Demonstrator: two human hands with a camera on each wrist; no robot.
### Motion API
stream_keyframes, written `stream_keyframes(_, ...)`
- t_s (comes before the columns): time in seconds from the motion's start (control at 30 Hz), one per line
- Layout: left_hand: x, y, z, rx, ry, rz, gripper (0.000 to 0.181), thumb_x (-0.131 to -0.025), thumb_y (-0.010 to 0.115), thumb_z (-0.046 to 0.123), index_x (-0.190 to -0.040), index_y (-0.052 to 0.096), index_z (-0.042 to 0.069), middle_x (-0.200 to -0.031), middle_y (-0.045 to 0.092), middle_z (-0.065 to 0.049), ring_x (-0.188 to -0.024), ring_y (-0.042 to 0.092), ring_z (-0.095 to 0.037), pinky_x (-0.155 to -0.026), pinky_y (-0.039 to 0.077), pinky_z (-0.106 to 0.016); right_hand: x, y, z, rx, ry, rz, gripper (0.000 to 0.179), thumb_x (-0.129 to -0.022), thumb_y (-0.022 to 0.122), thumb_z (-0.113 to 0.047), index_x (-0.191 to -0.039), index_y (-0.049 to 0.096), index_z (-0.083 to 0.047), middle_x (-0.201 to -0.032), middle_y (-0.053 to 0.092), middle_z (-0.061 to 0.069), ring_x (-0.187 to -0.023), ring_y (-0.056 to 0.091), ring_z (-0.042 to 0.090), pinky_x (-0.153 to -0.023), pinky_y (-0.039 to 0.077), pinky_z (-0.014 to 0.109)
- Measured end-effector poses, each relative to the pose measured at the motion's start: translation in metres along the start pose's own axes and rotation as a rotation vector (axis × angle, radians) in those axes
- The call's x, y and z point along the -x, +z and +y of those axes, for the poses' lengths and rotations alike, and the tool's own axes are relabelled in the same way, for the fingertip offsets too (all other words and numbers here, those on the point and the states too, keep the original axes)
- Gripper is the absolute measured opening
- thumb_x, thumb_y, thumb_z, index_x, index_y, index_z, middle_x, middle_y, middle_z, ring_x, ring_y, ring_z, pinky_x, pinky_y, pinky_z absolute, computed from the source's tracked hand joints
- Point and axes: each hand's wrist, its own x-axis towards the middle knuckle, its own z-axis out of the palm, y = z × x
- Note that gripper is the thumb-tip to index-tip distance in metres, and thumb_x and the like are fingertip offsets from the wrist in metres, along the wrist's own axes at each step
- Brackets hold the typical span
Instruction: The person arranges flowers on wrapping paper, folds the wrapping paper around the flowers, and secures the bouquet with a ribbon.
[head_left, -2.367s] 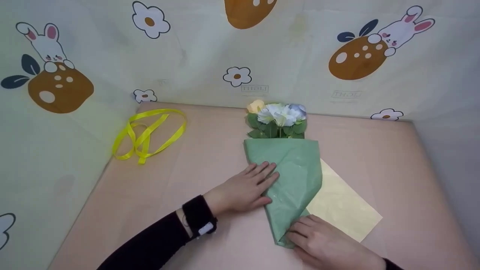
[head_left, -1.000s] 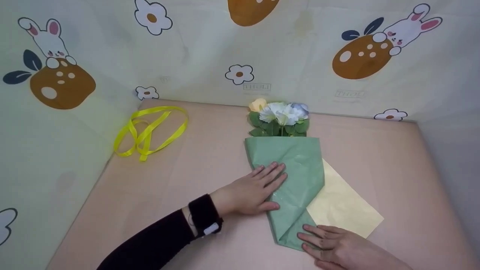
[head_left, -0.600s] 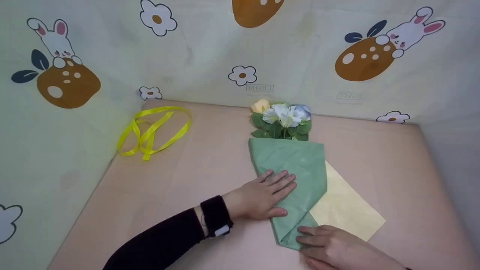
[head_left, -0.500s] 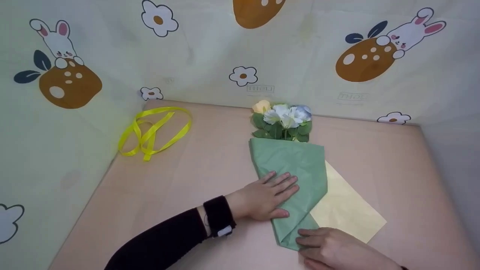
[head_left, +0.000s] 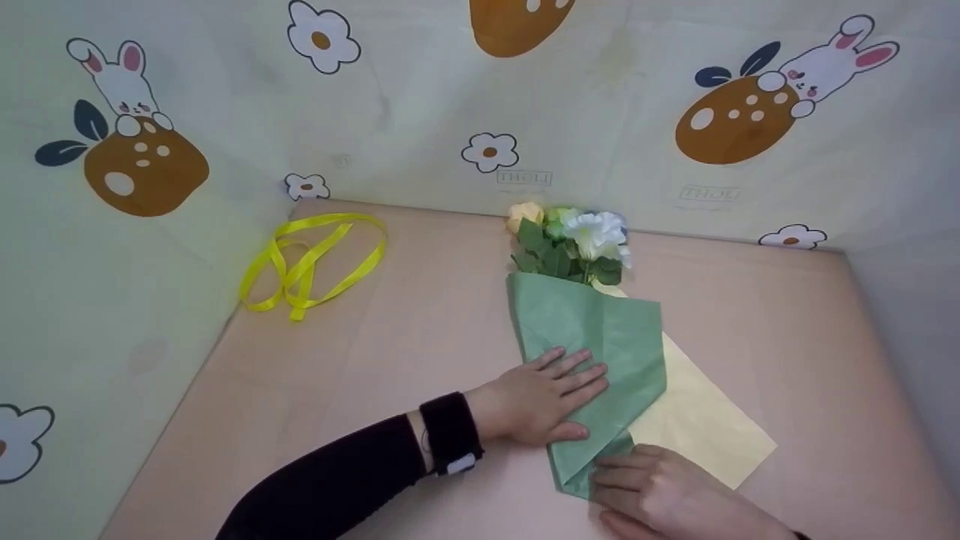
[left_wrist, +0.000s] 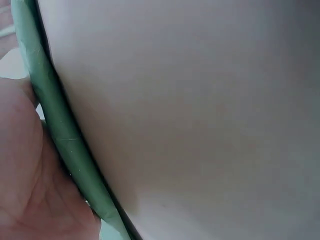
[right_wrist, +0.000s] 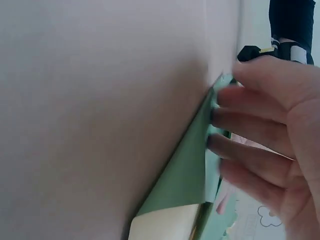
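A bouquet of artificial flowers point(head_left: 596, 234), white, peach and bluish with green leaves, sticks out of a green wrapping paper point(head_left: 630, 352) folded into a cone. My left hand point(head_left: 536, 401) lies flat on the cone with fingers spread; in the left wrist view its palm point(left_wrist: 20, 150) is beside the rolled green edge point(left_wrist: 70, 135). At the cone's lower tip, my right hand point(head_left: 660, 487) touches the folded flap, fingers extended and only slightly bent. The right wrist view shows those fingers against the green paper point(right_wrist: 182, 175). A cream sheet point(head_left: 697, 420) extends from beneath the cone, to its right.
A loosely looped yellow ribbon point(head_left: 371, 259) lies at the table's back left. Behind the pinkish table point(head_left: 360, 352) rises a pale wall covering point(head_left: 405, 97) printed with rabbits and flowers, which also runs along the left side.
The cone has shifted slightly right and its top edge now slopes down to the right, with the flowers turned. My left hand has slid right with it; the right stays at the lower flap.
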Motion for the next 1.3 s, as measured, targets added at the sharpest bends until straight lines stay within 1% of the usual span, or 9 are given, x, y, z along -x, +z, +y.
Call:
stream_keyframes(0.13, 0.002, 0.001, -0.003, 0.031, 0.007, 0.022, 0.076, -0.116, 0.017, 0.061, -0.177, 0.008, 0.015, -0.185, 0.001, -0.003, -0.169, -0.003, -0.022, -0.136, 0.005, -0.042, -0.003, 0.002, -0.003, 0.025, 0.051, -0.012, 0.039, -0.097, 0.085, -0.032, -0.131, 0.079, -0.014, -0.139, 0.073, 0.001, -0.130, 0.068, 0.017, -0.102, 0.056, 0.037)
stream_keyframes(0.23, 0.005, 0.002, -0.008, 0.029, -0.001, 0.040, 0.077, -0.117, 0.017, 0.060, -0.177, 0.008, 0.013, -0.184, 0.001, -0.005, -0.169, -0.002, -0.021, -0.136, 0.005, -0.042, -0.004, 0.004, -0.003, 0.060, 0.067, -0.045, 0.047, -0.099, 0.082, -0.038, -0.138, 0.076, -0.014, -0.147, 0.069, 0.003, -0.137, 0.065, 0.020, -0.105, 0.056, 0.041)
stream_keyframes(0.5, 0.011, -0.004, -0.017, 0.026, -0.043, 0.040, 0.077, -0.117, 0.020, 0.061, -0.176, 0.017, 0.013, -0.184, 0.010, -0.005, -0.169, 0.005, -0.020, -0.136, 0.008, -0.045, -0.007, 0.009, -0.001, 0.032, 0.098, -0.090, 0.042, -0.101, 0.081, -0.038, -0.135, 0.078, -0.014, -0.145, 0.070, 0.002, -0.134, 0.066, 0.020, -0.104, 0.058, 0.040)
stream_keyframes(0.7, 0.013, -0.004, -0.022, 0.030, -0.057, 0.068, 0.078, -0.117, 0.023, 0.059, -0.176, 0.010, 0.010, -0.184, 0.002, -0.008, -0.169, 0.000, -0.023, -0.135, 0.008, -0.042, -0.009, 0.010, -0.001, 0.031, 0.091, -0.085, 0.039, -0.100, 0.082, -0.035, -0.133, 0.079, -0.015, -0.145, 0.070, 0.004, -0.133, 0.067, 0.022, -0.104, 0.058, 0.042)
stream_keyframes(0.83, 0.016, -0.002, -0.025, 0.037, -0.073, 0.079, 0.080, -0.117, 0.027, 0.059, -0.176, 0.007, 0.008, -0.184, 0.001, -0.010, -0.169, -0.001, -0.024, -0.135, 0.009, -0.041, -0.009, 0.011, -0.001, 0.056, 0.065, -0.068, 0.037, -0.097, 0.085, -0.032, -0.129, 0.082, -0.014, -0.141, 0.073, 0.006, -0.126, 0.071, 0.019, -0.095, 0.060, 0.037)
stream_keyframes(0.97, 0.019, 0.002, -0.033, 0.098, -0.124, 0.065, 0.084, -0.117, 0.029, 0.059, -0.175, 0.005, 0.004, -0.183, -0.002, -0.014, -0.169, -0.001, -0.027, -0.135, 0.009, -0.040, -0.011, 0.011, -0.002, 0.080, 0.039, -0.069, 0.038, -0.092, 0.089, -0.030, -0.125, 0.083, -0.012, -0.135, 0.076, 0.006, -0.121, 0.074, 0.016, -0.085, 0.060, 0.031)
stream_keyframes(1.1, 0.021, 0.004, -0.049, 0.185, -0.222, 0.009, 0.086, -0.116, 0.029, 0.060, -0.174, 0.003, 0.002, -0.183, -0.004, -0.016, -0.169, -0.003, -0.029, -0.135, 0.007, -0.041, -0.014, 0.013, -0.002, 0.089, 0.028, -0.065, 0.041, -0.089, 0.091, -0.030, -0.125, 0.083, -0.011, -0.130, 0.078, 0.006, -0.121, 0.075, 0.016, -0.081, 0.059, 0.027)
stream_keyframes(1.2, 0.021, 0.006, -0.064, 0.218, -0.283, -0.031, 0.086, -0.116, 0.028, 0.061, -0.174, 0.003, 0.002, -0.183, -0.004, -0.016, -0.169, -0.003, -0.027, -0.135, 0.005, -0.043, -0.017, 0.014, -0.003, 0.090, 0.039, -0.047, 0.044, -0.087, 0.093, -0.030, -0.125, 0.082, -0.010, -0.127, 0.079, 0.005, -0.119, 0.075, 0.016, -0.080, 0.058, 0.027)
stream_keyframes(1.3, 0.020, 0.007, -0.076, 0.236, -0.312, -0.045, 0.087, -0.116, 0.028, 0.062, -0.174, 0.004, 0.002, -0.183, -0.004, -0.016, -0.169, -0.003, -0.027, -0.136, 0.004, -0.043, -0.019, 0.016, -0.005, 0.080, 0.060, -0.040, 0.043, -0.086, 0.094, -0.029, -0.123, 0.082, -0.011, -0.128, 0.078, 0.005, -0.122, 0.074, 0.020, -0.084, 0.059, 0.029)
